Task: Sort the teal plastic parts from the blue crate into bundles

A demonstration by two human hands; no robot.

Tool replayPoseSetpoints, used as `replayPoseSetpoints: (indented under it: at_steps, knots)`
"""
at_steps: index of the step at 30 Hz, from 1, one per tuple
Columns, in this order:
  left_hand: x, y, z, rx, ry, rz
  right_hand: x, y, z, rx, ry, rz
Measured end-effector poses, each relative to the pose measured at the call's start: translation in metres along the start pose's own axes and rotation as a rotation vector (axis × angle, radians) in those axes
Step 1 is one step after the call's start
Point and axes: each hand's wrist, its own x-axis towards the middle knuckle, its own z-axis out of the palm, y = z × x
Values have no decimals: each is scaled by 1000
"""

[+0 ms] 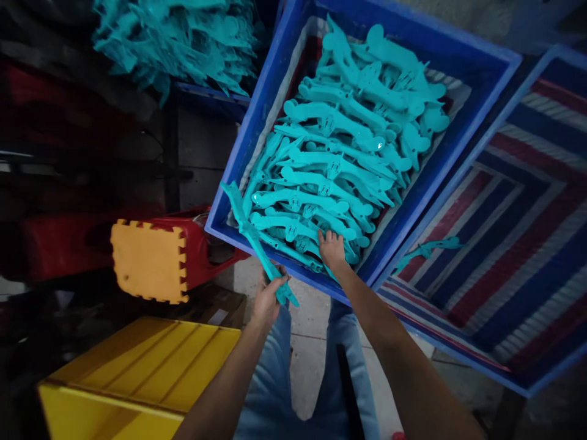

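Observation:
My left hand (267,299) is closed around the lower end of a long turquoise plastic part (257,241). This part slants up and left across the near left corner of a blue crate (238,165). My right hand (332,249) is inside the crate at its near side, resting on a pile of similar turquoise parts (328,165). Its fingers are slightly bent and a little apart, with the tips partly lost among the parts. The piled parts lie mostly crosswise in overlapping rows.
At right, another blue crate (527,382) has a striped lining and one turquoise part (428,249) inside. More turquoise parts (183,43) are heaped at the upper left. A red stool (197,244) with an orange foam mat (149,261) and a yellow box (151,366) stand left.

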Motion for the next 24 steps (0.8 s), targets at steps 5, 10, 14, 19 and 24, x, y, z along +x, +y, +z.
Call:
replayPoseSetpoints:
  at_steps: [5,10,14,19,24]
  knots:
    - [1,-4,1,100,187,115,-13,10,-12,37,-100,81]
    - [-9,-11,11,107,163,124,-49,24,-26,98,-239,234]
    - [-26,-12,15,202,97,127,-79,29,-30,323,-230,335]
    - [-33,-26,31,176,35,69,-103,14,-40,399,158,419]
    - [-13,-41,65,51,-150,-78,-93,-4,-45,708,120,358]
